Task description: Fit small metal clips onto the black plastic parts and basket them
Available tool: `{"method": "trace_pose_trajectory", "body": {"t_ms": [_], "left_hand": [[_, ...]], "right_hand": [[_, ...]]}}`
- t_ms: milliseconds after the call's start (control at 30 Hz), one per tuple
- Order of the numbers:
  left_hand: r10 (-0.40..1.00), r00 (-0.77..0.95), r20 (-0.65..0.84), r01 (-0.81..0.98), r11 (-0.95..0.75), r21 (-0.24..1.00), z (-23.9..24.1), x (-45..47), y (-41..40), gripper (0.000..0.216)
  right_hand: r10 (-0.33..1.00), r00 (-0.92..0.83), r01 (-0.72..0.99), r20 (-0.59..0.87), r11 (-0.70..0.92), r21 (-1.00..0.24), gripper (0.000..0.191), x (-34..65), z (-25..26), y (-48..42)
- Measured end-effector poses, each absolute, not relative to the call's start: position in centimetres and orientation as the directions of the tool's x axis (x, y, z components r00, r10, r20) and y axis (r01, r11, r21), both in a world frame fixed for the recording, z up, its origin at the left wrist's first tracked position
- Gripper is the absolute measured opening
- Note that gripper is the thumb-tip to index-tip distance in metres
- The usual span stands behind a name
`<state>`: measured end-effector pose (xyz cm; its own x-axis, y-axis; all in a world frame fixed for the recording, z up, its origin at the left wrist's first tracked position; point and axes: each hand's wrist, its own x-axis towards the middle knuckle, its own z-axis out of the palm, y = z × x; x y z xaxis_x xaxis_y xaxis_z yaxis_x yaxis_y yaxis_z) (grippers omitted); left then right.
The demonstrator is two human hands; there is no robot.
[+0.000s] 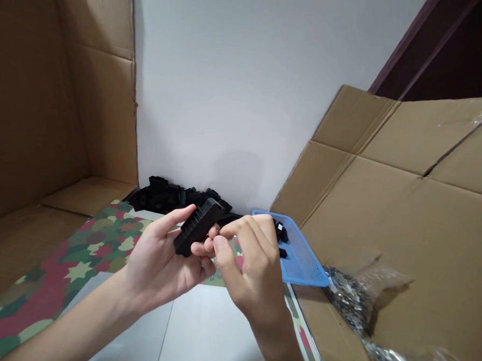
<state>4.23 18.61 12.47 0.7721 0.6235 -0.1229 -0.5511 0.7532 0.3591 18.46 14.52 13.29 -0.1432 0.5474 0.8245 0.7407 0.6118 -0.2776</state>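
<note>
In the middle of the head view, my left hand [159, 268] is closed around a black ridged plastic block [198, 227], tilted with its upper end to the right. The thumb lies along its left side and the fingertips wrap round its right side. My right hand [253, 262] is close beside it, thumb and forefinger pinched together at the left fingertips. Something tiny shows between those fingers, too small to name.
A heap of black plastic parts [171, 195] lies against the white wall [245, 94]. To the right, a blue basket [301, 259] holds some black pieces. Bags of small metal parts [348, 294] rest on cardboard [408, 221]. Patterned cloth [53, 284] and white sheets [201, 329] cover the table.
</note>
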Motion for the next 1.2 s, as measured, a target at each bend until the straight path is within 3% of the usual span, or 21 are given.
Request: {"method": "trace_pose_trajectory", "body": {"t_ms": [100, 133, 200, 233, 267, 333, 400, 467, 1000, 1200], "left_hand": [[0.723, 0.686, -0.08, -0.548, 0.585, 0.598, 12.5, 4.2, 18.8, 0.034], [0.786, 0.618, -0.019, -0.527, 0.432, 0.732, 12.5, 4.1, 18.9, 0.033], [0.867, 0.453, 0.207, -0.311, -0.064, 0.948, 12.7, 3.8, 19.1, 0.031], [0.855, 0.379, 0.353, -0.114, -0.336, 0.935, 12.8, 3.5, 19.1, 0.03], [0.804, 0.339, 0.488, 0.097, -0.546, 0.832, 13.0, 3.2, 19.1, 0.027], [0.674, 0.339, 0.657, 0.382, -0.736, 0.559, 13.1, 2.7, 19.0, 0.024], [0.605, 0.378, 0.701, 0.466, -0.778, 0.421, 13.1, 2.4, 18.8, 0.022], [0.595, 0.42, 0.685, 0.479, -0.787, 0.389, 13.0, 2.4, 18.7, 0.022], [0.655, 0.441, 0.614, 0.516, -0.744, 0.425, 13.0, 2.5, 18.5, 0.024], [0.667, 0.439, 0.602, 0.519, -0.735, 0.436, 13.1, 2.4, 18.8, 0.025]], "right_hand": [[0.564, -0.109, 0.759, 0.819, 0.579, -0.297, 0.02, 19.1, 13.5, 14.6], [0.573, -0.077, 0.77, 0.816, 0.554, -0.316, 0.02, 19.5, 13.6, 14.6], [0.614, 0.007, 0.775, 0.789, 0.496, -0.392, 0.02, 20.4, 13.8, 14.6], [0.645, 0.045, 0.764, 0.763, 0.47, -0.442, 0.02, 20.9, 13.9, 14.6], [0.676, 0.069, 0.746, 0.733, 0.454, -0.488, 0.02, 21.3, 14.0, 14.5], [0.722, 0.066, 0.714, 0.689, 0.448, -0.538, 0.02, 21.7, 14.1, 14.4], [0.735, 0.027, 0.716, 0.678, 0.459, -0.526, 0.02, 21.8, 14.3, 14.3], [0.737, -0.011, 0.743, 0.676, 0.458, -0.488, 0.02, 21.6, 14.3, 14.2], [0.726, -0.089, 0.854, 0.682, 0.407, -0.323, 0.021, 20.4, 13.5, 14.9], [0.761, -0.077, 0.835, 0.645, 0.403, -0.375, 0.02, 20.6, 13.7, 15.0]]}}
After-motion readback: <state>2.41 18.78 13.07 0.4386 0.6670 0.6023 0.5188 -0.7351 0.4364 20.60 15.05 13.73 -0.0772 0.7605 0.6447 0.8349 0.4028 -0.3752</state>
